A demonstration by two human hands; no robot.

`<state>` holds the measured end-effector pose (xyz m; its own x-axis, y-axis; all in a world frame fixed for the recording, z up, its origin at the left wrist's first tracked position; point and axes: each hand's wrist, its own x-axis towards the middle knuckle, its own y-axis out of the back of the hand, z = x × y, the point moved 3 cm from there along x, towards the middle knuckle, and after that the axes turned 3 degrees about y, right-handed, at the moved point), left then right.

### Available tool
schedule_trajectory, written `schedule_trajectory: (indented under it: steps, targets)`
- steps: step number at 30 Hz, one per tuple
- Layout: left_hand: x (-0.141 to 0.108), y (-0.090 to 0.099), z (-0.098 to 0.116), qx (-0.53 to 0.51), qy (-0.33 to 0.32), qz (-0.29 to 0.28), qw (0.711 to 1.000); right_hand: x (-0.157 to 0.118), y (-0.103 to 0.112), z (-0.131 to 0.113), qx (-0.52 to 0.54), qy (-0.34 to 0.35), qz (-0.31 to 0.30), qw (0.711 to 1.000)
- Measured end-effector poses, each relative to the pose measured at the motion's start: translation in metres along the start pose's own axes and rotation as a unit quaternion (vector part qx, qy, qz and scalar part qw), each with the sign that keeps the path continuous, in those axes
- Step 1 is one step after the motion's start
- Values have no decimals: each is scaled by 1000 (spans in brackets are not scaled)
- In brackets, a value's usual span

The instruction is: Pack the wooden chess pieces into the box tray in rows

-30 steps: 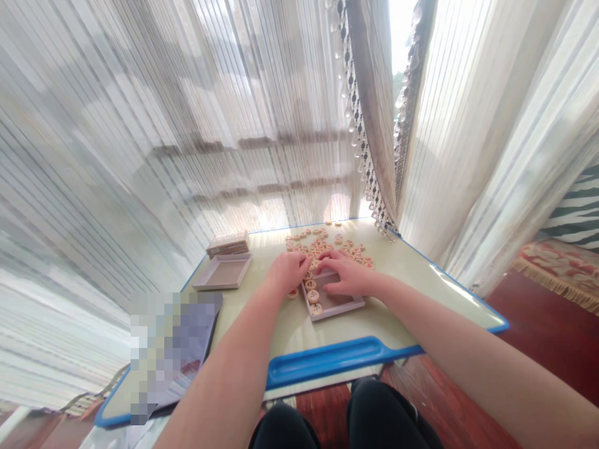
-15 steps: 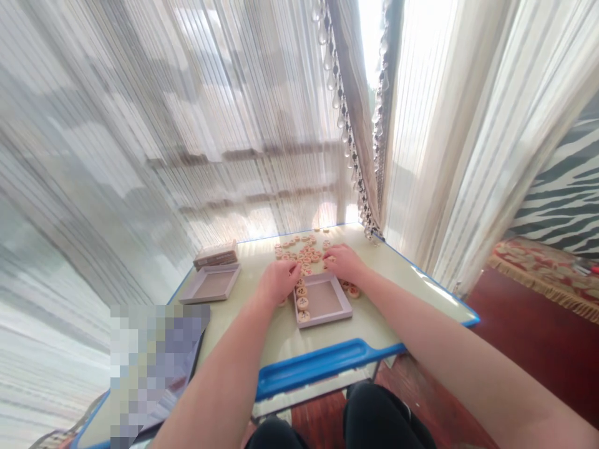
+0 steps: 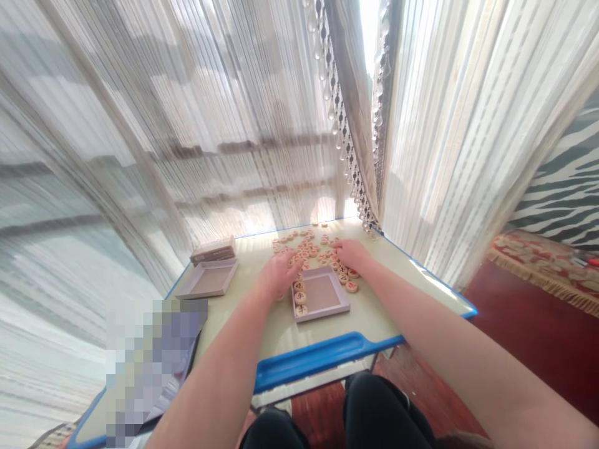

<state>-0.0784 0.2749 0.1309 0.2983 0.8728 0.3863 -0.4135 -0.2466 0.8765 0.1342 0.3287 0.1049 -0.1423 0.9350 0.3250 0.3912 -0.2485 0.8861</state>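
A shallow square box (image 3: 322,293) lies on the table, with a column of round wooden pieces (image 3: 300,298) bearing dark characters along its left side. My left hand (image 3: 281,272) is at the box's upper left corner, fingers apart over the pieces there. Beyond the box many round pieces (image 3: 306,249) with red or dark marks are scattered. To the right of them my right hand (image 3: 350,254) reaches in with its fingertips at the pieces; whether it grips one is too small to tell. Several loose pieces (image 3: 350,287) lie just right of the box.
A second shallow box (image 3: 210,279) stands at the left, with a stacked pale box (image 3: 213,249) behind it. The table (image 3: 262,337) has a blue rim and a blue tray (image 3: 311,360) at the front edge. A blurred dark-edged item lies at the lower left. Curtains hang behind.
My left hand has opened at the box's corner, where its fingers were pinched. My right hand has moved slightly away and right, uncovering pieces beside the box. The view has shifted slightly.
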Motion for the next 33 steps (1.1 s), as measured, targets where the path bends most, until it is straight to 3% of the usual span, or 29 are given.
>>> schedule_trajectory:
  steps: [5, 9, 14, 18, 22, 24, 26, 28, 31, 33]
  targets:
    - [-3, 1, -2, 32, 44, -67, 996, 1, 0, 10, 27, -24, -17, 999]
    - [-4, 3, -2, 31, 60, -58, 996, 1, 1, 13, 45, -58, -17, 997]
    - [-3, 3, -3, 19, 58, -52, 997, -2, 6, 11, 96, -56, 34, 993]
    - [-4, 2, -5, 11, 64, -52, 997, -5, 12, -1, 151, -28, 55, 987]
    - [-4, 3, -4, 13, 56, -53, 997, -15, 24, -25, 226, 63, 78, 969]
    - [-4, 4, -2, 18, 54, -54, 997, -24, 27, -39, 301, 113, 2, 947]
    - [-3, 4, 0, 25, 54, -57, 997, -35, 28, -52, 373, 158, -127, 906]
    - [-2, 4, 1, 32, 56, -59, 996, -46, 29, -63, 406, 182, -215, 869]
    - [-2, 3, 0, 39, 59, -57, 996, -58, 29, -72, 405, 193, -280, 849]
    - [-1, 2, -2, 41, 58, -54, 996, -60, 27, -75, 374, 197, -287, 860]
